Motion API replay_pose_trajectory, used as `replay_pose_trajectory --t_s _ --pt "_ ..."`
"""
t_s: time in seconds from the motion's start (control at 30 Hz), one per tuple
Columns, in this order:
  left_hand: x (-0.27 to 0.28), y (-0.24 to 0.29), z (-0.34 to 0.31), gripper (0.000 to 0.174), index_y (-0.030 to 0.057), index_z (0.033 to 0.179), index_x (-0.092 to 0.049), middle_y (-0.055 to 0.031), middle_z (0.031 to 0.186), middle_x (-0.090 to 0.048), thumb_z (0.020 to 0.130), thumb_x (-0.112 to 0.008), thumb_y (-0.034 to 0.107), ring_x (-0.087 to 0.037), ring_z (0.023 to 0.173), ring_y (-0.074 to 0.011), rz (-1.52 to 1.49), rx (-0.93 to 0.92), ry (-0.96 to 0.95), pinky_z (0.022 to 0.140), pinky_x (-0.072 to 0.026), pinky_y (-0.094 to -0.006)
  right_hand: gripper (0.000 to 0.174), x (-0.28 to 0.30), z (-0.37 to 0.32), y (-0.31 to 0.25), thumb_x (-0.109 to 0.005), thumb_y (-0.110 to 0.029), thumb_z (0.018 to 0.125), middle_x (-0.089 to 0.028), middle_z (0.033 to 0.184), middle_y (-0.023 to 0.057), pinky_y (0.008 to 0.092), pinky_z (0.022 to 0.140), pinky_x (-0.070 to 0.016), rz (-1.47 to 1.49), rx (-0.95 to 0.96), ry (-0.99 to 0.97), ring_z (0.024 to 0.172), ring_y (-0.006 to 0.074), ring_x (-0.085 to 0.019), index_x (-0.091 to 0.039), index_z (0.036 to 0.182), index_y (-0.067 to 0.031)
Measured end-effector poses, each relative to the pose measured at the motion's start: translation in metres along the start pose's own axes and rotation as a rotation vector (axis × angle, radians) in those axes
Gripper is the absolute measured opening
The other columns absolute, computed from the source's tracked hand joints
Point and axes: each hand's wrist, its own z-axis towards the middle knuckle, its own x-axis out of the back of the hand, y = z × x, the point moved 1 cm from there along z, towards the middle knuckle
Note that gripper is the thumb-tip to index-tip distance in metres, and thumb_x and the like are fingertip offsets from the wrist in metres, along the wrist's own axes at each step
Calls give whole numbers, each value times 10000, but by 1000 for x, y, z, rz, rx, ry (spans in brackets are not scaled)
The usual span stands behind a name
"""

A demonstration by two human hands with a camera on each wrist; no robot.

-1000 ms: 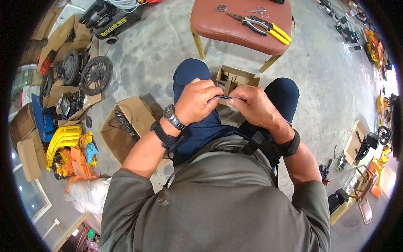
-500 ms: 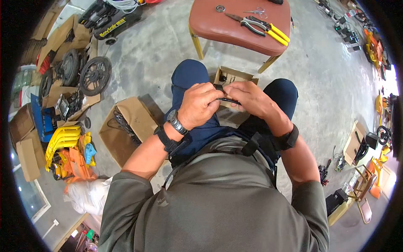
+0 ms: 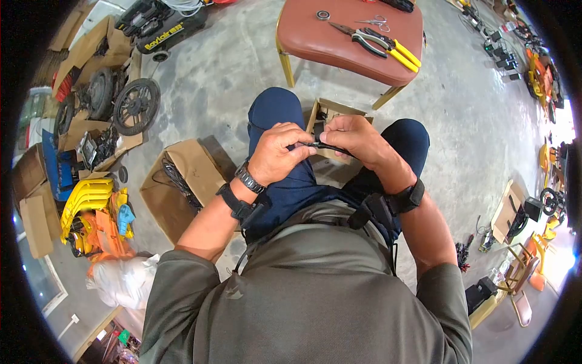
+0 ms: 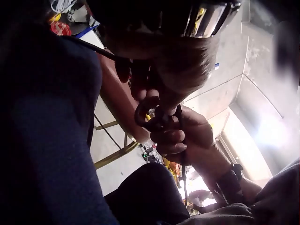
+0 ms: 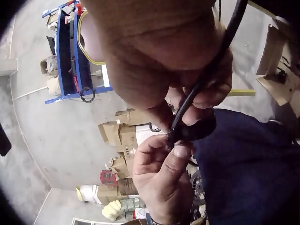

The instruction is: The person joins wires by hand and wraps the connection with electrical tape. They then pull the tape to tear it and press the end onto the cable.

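Observation:
Between the two hands is a thin black cable (image 5: 206, 77), and both hold it close together in front of the lap. The left hand (image 3: 276, 155) pinches it between thumb and forefinger. Beside it the right hand (image 3: 357, 139) has curled fingers, with the cable running across them and back under the palm. A short, wide black strip (image 3: 319, 128) stands out at the right thumb and forefinger. The right wrist view shows this dark piece meeting the cable right at the left thumb tip. In the left wrist view a dark curved loop (image 4: 140, 115) shows by the fingertips, mostly in shadow.
A brown padded stool (image 3: 309, 45) stands ahead, bearing yellow-handled pliers (image 3: 388, 50), scissors (image 3: 379, 23) and a small ring (image 3: 323, 15). An open carton (image 3: 364, 112) sits on the floor between the knees. To the left is a larger cardboard box (image 3: 163, 200) with cables.
The right hand has turned and lifted its fingers up beside the left fingertips. The hands have come closer together, and the black strip now shows more clearly above the cable.

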Motion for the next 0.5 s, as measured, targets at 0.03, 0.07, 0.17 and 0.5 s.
replay_pose_trajectory --t_s 0.03,0.07,0.17,0.5 --pt "0 0 0 181 27 886 -690 -82 802 -667 746 -804 24 -626 745 -257 7 -17 -10 733 -460 -350 240 0 0 -1 -739 -232 871 -591 649 6 241 500 -387 -13 2 -10 556 83 -521 -666 847 -5" --pt "1 -1 0 173 22 888 -689 -83 801 -664 756 -801 24 -623 740 -254 14 -34 -20 725 -463 -349 239 1 -1 -3 -743 -229 869 -598 659 10 242 507 -393 -27 3 -19 567 84 -529 -666 850 -4" --pt "-3 3 -1 152 13 896 -686 -89 804 -655 789 -792 32 -621 735 -245 -14 -24 -24 695 -476 -342 225 5 4 -1 -746 -200 866 -617 688 19 241 533 -410 -88 27 -37 600 86 -550 -662 870 9" --pt "-4 -2 0 92 12 908 -683 -100 814 -640 865 -749 59 -622 724 -246 -59 -78 -6 654 -485 -330 164 0 8 0 -739 -135 875 -640 755 17 234 575 -425 18 92 21 667 74 -564 -673 903 12"
